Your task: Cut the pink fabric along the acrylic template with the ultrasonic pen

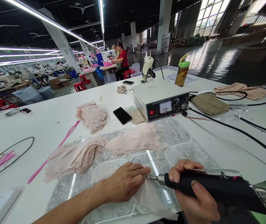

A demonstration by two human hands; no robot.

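Observation:
My left hand (pixel 128 182) lies on a thin beige fabric piece (pixel 150 196), fingers stretched out and pressing it to the glossy grey marbled mat (pixel 179 158). In my right hand (pixel 197 196) is a thick black ultrasonic cutter (pixel 207 183), its slim metal tip pointing left. That tip is at the fabric, close to my left index finger; whether it touches the cloth I cannot tell. Beyond my hands, one stack of beige fabric pieces (pixel 135 140) rests on the mat, and a fanned stack (pixel 77 157) overlaps the mat's left side.
A white control box (pixel 161 96) with a dial stands behind the mat, its black cable (pixel 233 127) running right. Around it are a phone (pixel 122 115), another fabric pile (pixel 92 116), a green-lidded bottle (pixel 182 73) and olive templates (pixel 210 104). People sit at sewing machines farther back.

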